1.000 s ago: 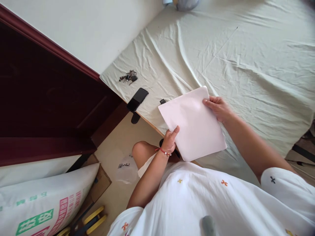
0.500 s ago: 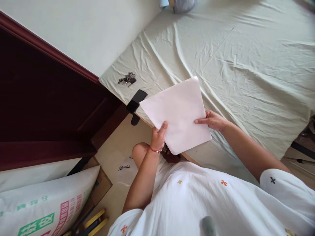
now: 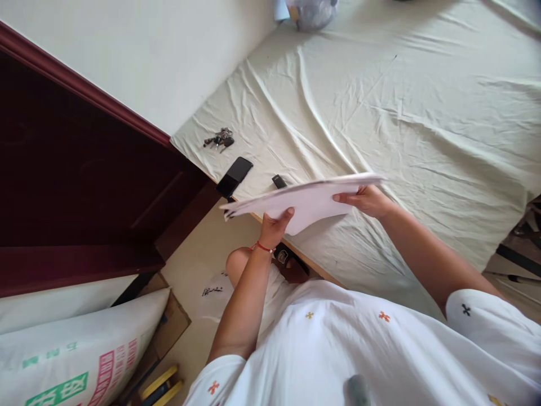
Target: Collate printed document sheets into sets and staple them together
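Both hands hold a stack of white paper sheets (image 3: 315, 206), tilted so that its far edge rises toward me and looks blurred. My left hand (image 3: 275, 225) grips the near left part, thumb on top, with a red bracelet at the wrist. At the right edge my right hand (image 3: 366, 200) pinches the sheets, its thumb lying across them and its other fingers mostly hidden behind. Just beyond the paper lies a small black object (image 3: 279, 181), partly covered. A black phone (image 3: 235, 176) rests to the left on the cloth's edge.
A pale green cloth (image 3: 422, 141) covers the bed-like surface. Keys (image 3: 220, 138) lie near the wall. A grey bundle (image 3: 313, 12) sits at the back. Dark red wooden furniture (image 3: 84, 158) stands at left, above a printed white sack (image 3: 93, 344) and a cardboard box (image 3: 171, 327).
The paper has tipped from nearly face-on to nearly edge-on, its far edge dropping nearer to me. The small black object behind it has come into view. Both hands keep their hold.
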Demonstrator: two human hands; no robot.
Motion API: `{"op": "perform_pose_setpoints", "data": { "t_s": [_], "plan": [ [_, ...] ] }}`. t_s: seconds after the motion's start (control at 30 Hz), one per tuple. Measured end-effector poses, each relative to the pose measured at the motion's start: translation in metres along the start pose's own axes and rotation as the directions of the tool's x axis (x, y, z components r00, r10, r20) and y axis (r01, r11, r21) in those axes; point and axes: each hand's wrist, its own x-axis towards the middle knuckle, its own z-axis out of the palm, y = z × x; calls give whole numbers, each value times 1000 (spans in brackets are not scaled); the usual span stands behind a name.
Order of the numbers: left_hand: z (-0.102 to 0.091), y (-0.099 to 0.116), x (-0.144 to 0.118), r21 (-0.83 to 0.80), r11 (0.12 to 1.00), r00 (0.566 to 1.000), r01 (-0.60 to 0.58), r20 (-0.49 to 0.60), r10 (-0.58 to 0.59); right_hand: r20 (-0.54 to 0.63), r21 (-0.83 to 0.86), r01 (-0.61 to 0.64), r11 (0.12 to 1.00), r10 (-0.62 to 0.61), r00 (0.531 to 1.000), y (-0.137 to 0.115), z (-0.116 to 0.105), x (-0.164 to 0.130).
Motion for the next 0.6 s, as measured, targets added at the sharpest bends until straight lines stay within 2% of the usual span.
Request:
{"op": "perform_pose_setpoints", "data": {
  "t_s": [0.13,0.23,0.4,0.5,0.6],
  "plan": [
    [3,1,-5,-29,999,999,-37,7,37,69,91,-95,991,88,994,-2,-1,-5],
    [4,1,-12,-19,998,997,57,48,-56,82,125,-147,981,137,987,-2,-6,-10],
    [14,-9,-32,-53,966,961,251,130,-243,-74,286,-142,948,169,983,6,-6,-15],
    [23,-17,-43,-151,938,946,311,143,-291,-168,339,-179,924,246,954,10,3,-18],
    [28,-23,-49,-216,921,945,326,105,-310,-262,367,-170,915,277,924,15,13,-21]
  ]
}}
